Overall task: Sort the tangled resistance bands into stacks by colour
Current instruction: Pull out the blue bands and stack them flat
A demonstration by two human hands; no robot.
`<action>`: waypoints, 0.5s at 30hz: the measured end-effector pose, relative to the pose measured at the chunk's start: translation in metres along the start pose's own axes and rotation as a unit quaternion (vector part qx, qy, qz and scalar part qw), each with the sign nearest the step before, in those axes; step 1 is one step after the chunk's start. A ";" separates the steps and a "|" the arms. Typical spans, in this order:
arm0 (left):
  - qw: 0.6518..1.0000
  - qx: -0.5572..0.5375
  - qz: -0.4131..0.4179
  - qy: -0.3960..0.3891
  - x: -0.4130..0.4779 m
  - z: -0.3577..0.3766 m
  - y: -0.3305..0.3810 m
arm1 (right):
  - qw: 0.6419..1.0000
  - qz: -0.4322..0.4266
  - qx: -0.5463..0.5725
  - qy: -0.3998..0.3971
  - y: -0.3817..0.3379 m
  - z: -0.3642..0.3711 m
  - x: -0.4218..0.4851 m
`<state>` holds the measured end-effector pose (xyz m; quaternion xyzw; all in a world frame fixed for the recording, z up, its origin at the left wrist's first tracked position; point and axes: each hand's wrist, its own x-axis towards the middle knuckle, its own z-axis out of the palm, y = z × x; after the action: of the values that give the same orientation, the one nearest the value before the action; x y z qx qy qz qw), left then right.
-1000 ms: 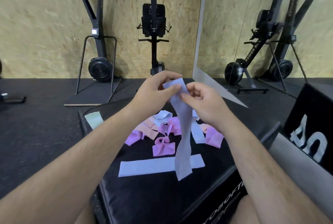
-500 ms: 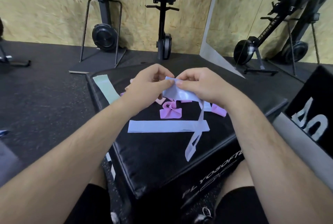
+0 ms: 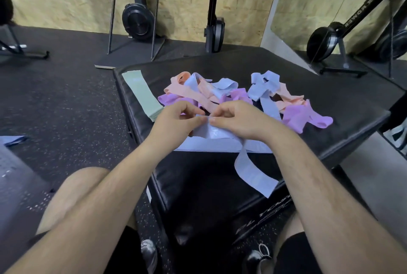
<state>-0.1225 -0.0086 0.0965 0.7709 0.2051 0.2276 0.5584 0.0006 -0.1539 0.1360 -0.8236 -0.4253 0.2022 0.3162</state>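
Head view: left hand (image 3: 176,125) and right hand (image 3: 242,119) fingers (image 3: 220,121) pinch a limp, flat blue band (image 3: 253,176); probably rubbery.

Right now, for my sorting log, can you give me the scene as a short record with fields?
surface: black padded box
left grip: pinches held blue band
right grip: pinches the same band, close beside the left
held blue band: tail trails toward the box's near edge
flat blue band: laid out on the box beneath the hands
green band: flat, alone at the box's left edge
unsorted pile: peach, blue and purple bands, tangled
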 end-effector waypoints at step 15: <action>0.996 0.073 -0.037 0.025 0.022 -0.025 -0.061 | 0.998 0.024 -0.002 -0.055 0.035 0.048 0.058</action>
<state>-0.1226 0.0410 0.0478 0.7956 0.2633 0.2100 0.5036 0.0238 -0.1044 0.0740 -0.8218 -0.4228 0.2534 0.2859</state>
